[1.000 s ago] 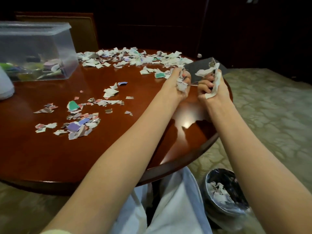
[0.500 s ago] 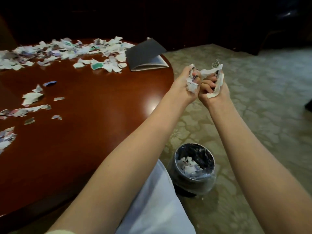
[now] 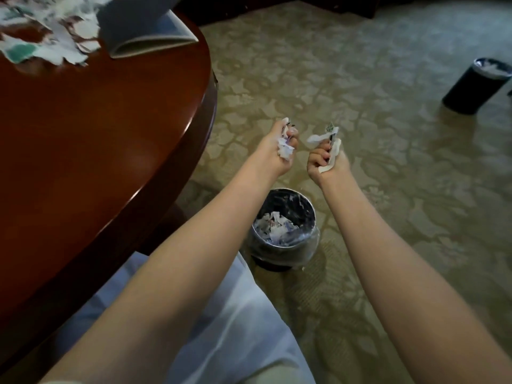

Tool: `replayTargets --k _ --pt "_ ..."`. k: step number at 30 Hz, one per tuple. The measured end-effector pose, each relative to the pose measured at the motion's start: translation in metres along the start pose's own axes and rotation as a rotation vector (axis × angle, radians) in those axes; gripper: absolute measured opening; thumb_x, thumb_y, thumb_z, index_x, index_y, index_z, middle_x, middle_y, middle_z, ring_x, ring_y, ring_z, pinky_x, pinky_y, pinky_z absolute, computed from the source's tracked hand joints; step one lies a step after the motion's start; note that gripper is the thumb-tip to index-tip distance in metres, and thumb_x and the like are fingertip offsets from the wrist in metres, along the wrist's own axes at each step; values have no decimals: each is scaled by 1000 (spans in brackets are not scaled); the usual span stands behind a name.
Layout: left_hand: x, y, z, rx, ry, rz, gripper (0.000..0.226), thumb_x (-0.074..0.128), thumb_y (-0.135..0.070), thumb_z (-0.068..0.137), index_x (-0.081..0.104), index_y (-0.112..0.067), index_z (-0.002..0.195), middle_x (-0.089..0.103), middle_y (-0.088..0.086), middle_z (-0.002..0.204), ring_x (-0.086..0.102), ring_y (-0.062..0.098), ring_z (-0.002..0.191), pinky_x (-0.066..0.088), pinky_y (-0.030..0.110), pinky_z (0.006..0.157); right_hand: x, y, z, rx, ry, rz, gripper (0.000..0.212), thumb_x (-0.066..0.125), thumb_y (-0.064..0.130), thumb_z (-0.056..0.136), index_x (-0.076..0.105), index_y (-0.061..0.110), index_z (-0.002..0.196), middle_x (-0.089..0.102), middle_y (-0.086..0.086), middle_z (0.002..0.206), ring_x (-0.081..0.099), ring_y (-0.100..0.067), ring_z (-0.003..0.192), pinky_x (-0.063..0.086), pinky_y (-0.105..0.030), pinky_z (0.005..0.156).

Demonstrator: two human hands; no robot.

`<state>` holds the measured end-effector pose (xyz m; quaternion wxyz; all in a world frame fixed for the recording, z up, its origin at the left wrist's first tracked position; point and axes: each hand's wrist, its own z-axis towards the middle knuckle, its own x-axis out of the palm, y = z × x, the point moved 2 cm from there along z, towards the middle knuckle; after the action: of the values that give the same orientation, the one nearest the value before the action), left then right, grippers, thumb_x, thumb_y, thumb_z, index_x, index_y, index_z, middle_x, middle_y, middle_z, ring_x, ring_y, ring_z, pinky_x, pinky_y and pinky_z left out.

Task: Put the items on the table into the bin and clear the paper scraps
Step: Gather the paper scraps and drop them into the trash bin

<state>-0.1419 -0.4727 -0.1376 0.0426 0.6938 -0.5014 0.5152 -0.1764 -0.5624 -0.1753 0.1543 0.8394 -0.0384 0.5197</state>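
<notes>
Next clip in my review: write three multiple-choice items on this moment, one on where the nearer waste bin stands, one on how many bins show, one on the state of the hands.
1. Where does the nearer waste bin stand?
A. On the round table
B. On the carpet beside the table edge, below the forearms
C. On the person's lap

2. How many waste bins show on the floor?
A. One
B. Two
C. Three

3. What state are the left hand and right hand in?
A. Both open and empty
B. Both closed around paper scraps
C. Only the left holds scraps

Key: 1 B, it sits on the patterned carpet next to the wooden table. 2 B, a second dark bin stands far right. 3 B, white scraps poke out of both fists.
</notes>
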Motion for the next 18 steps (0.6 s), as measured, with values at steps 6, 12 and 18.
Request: replayTargets --k 6,12,18 --pt "-45 27 34 -72 -99 23 35 35 -21 101 35 -14 67 39 -4 30 35 2 21 24 11 24 -58 -8 24 9 -161 -43 43 29 32 102 38 13 65 37 5 30 27 -2 18 18 -14 21" --pt "-100 53 69 -165 -234 65 37 35 -25 102 33 -16 66 38 -4 29 34 1 20 34 -4 41 -120 -20 52 100 -322 -102 39 31 30 102 40 16 67 37 6 29 26 -3 18 19 -16 21" --pt "-158 72 87 -283 -369 168 34 39 -25 101 37 -16 68 41 -4 31 34 1 19 23 10 22 -178 -33 86 222 -511 -167 40 33 31 102 40 11 68 37 2 30 26 -3 18 15 -12 21"
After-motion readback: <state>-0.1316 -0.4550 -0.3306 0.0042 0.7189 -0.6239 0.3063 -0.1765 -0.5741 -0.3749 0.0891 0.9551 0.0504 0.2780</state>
